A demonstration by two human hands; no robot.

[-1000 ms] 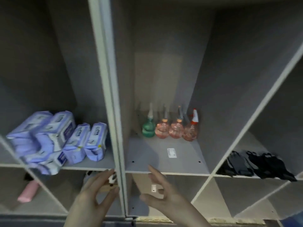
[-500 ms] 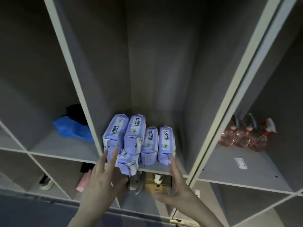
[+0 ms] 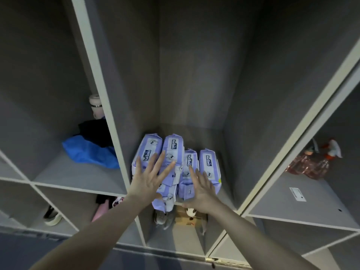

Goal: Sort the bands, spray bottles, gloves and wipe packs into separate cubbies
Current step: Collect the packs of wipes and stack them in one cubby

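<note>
A cluster of soft lilac-and-white plastic wipe packs (image 3: 173, 152) stands on edge in the middle cubby of the grey shelf unit (image 3: 101, 78), with one or two more packs lying lower at the front, one corner hanging over the shelf lip. Both hands are at these packs. The left hand (image 3: 150, 178) lies with straight, spread fingers flat against the faces of the two taller packs on the left side of the cluster. The right hand (image 3: 202, 189) has its fingers extended and close together, laid against the two shorter packs on the right, its heel down at the shelf's front edge. Neither hand curls round a pack (whether either is pressing hard cannot be told).

In the cubby to the left, a crumpled blue plastic glove heap (image 3: 89, 152) lies on the shelf floor with a dark cloth bundle (image 3: 95, 131) behind it and a pale lidded cup (image 3: 96, 106) at the back. In the cubby to the right, pink translucent spray bottles (image 3: 309, 162) with red-and-white triggers stand near the back, well apart from the hands. Lower cubbies hold a shoe (image 3: 51, 216), a pink cylinder (image 3: 100, 211) and a brown cardboard box (image 3: 190, 218).
</note>
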